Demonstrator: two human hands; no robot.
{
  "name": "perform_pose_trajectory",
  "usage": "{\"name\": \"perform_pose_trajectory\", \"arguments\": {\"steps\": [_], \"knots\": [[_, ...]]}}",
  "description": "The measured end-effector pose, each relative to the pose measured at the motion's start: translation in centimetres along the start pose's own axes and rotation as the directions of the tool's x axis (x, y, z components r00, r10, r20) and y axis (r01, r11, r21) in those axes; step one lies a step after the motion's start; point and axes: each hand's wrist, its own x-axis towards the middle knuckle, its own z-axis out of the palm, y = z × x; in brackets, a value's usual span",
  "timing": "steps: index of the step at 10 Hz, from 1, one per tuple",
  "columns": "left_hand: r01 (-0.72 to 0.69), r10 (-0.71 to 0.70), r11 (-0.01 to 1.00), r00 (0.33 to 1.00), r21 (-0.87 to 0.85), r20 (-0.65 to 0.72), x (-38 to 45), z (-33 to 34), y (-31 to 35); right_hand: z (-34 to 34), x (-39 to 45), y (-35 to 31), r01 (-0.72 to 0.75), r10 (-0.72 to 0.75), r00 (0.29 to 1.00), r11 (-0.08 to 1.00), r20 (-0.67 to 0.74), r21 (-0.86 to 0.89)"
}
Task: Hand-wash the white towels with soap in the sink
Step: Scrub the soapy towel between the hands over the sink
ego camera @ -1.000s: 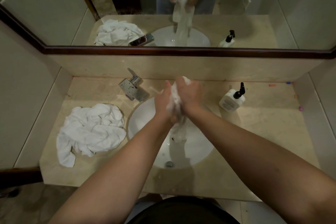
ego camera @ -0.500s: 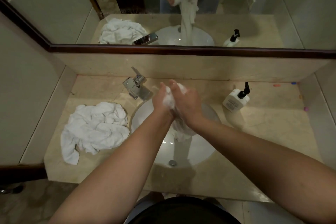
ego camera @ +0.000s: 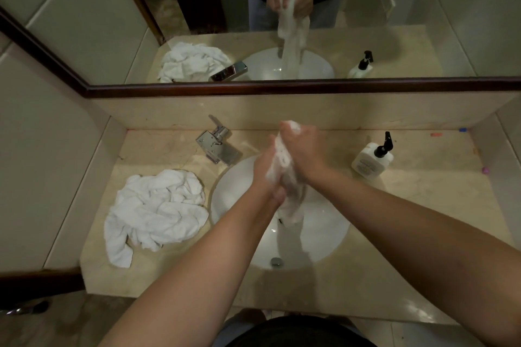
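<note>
My left hand [ego camera: 266, 170] and right hand [ego camera: 303, 153] are pressed together over the sink [ego camera: 324, 236], each grip curled round the same towel [ego camera: 282, 160]. The cloth is bunched between my palms, soapy white at the top where it pokes out above my right fingers, and its lower end hangs down from under my hands into the bowl. The drain [ego camera: 276, 261] sits at the near side of the bowl. The tap [ego camera: 218, 146] stands at the sink's far left edge. Left of the sink, a pile of towels [ego camera: 156, 210] lies crumpled on the worktop [ego camera: 423, 205]. Right of the sink stands a soap bottle [ego camera: 372, 159] with a black pump. The mirror [ego camera: 282, 22] above shows both hands clutching the hanging cloth.
</note>
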Motion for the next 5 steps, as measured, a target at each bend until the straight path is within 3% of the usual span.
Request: {"name": "perform_pose_trajectory", "arguments": {"steps": [2, 3, 4, 5], "knots": [[0.039, -0.039, 0.999, 0.999, 0.026, 0.012, -1.8, -0.7, 1.7, 0.2, -2.2, -0.8, 0.132, -0.123, 0.985, 0.988, 0.124, -0.074], [-0.003, 0.003, 1.000, 1.000, -0.004, 0.030, -2.1, -0.4, 1.2, -0.5, -0.5, -0.6, 0.062, -0.060, 0.998, 0.995, 0.027, -0.077], [-0.035, 0.038, 0.999, 0.997, -0.032, 0.073, -2.2, 0.1, 2.2, -0.4, 0.1, -0.8, 0.048, -0.047, 0.999, 0.998, 0.023, -0.045], [0.020, -0.016, 0.996, 0.999, -0.085, 0.048, -2.4, 0.0, 3.3, 0.5, -2.8, -0.8, 0.119, -0.109, 0.985, 0.991, 0.132, -0.068]]}}
